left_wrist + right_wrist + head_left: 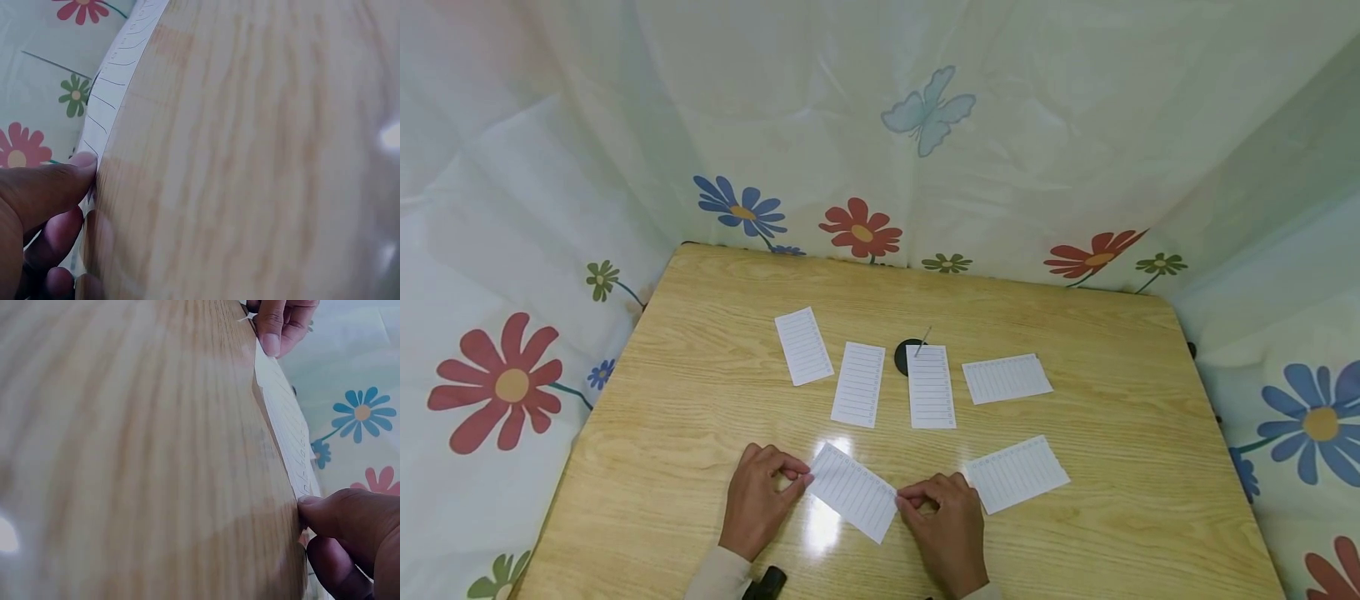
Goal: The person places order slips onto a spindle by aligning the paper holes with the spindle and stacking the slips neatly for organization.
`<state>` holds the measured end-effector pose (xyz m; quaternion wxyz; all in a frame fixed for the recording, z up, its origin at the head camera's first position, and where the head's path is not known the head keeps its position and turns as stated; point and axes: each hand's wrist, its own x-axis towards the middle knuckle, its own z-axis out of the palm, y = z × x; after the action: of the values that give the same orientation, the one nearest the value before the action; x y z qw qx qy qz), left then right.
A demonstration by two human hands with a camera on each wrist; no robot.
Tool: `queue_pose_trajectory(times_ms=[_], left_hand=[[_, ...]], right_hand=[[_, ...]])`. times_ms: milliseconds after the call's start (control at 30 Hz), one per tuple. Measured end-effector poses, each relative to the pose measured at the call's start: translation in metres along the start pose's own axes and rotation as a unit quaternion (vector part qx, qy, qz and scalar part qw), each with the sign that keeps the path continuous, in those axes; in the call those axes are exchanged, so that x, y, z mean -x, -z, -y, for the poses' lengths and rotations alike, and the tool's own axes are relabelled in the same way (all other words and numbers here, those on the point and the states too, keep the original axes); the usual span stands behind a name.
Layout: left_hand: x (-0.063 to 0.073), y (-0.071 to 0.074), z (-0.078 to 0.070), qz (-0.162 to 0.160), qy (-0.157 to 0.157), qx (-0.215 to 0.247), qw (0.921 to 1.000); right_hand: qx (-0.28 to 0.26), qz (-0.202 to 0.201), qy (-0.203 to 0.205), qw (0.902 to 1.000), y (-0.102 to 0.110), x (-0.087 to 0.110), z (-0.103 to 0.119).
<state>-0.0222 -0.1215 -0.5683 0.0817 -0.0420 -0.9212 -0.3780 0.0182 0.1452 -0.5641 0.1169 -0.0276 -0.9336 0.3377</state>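
Observation:
Between my two hands a lined white paper slip [854,492] lies slantwise, near the front of the wooden table. My left hand [762,496] pinches its left end between thumb and fingers. At the opposite end, my right hand [946,525] pinches the edge near a corner. In the left wrist view the left thumb presses on the lined slip [103,103] at its edge. Both hands show in the right wrist view, one at each end of the slip [281,419]. Another lined slip [1018,473] lies just right of my right hand.
Several more lined slips lie farther back, including one at the left [804,347] and one at the right [1007,378]. A round black base [902,358] with a thin rod is partly covered by a slip [931,392]. A flowered curtain [820,108] surrounds the table.

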Motion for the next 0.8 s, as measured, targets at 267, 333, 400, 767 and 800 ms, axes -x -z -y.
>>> queue_pose_trajectory(times_ms=[267, 333, 400, 767, 800], left_hand=[[0.0003, 0.0004, 0.0007, 0.013, 0.007, 0.010, 0.9998], [0.0000, 0.0012, 0.0001, 0.019, 0.011, 0.016, 0.9996], [-0.0006, 0.0029, -0.0010, 0.026, 0.020, 0.028, 0.9991], [-0.0035, 0.0097, -0.0028, 0.062, 0.070, 0.122, 0.9881], [-0.0039, 0.0098, -0.0024, 0.061, 0.072, 0.129, 0.9872]], right_hand=[[-0.006, 0.022, -0.004, 0.9997, -0.0010, 0.0020, 0.0019], [-0.010, 0.022, -0.005, 0.9997, -0.0008, 0.0022, 0.0019], [-0.021, 0.025, -0.006, 0.9995, -0.0004, 0.0021, 0.0018], [-0.101, 0.092, -0.054, 0.9892, 0.0084, 0.0003, 0.0041], [-0.115, 0.097, -0.061, 0.9867, 0.0090, 0.0001, 0.0041]])
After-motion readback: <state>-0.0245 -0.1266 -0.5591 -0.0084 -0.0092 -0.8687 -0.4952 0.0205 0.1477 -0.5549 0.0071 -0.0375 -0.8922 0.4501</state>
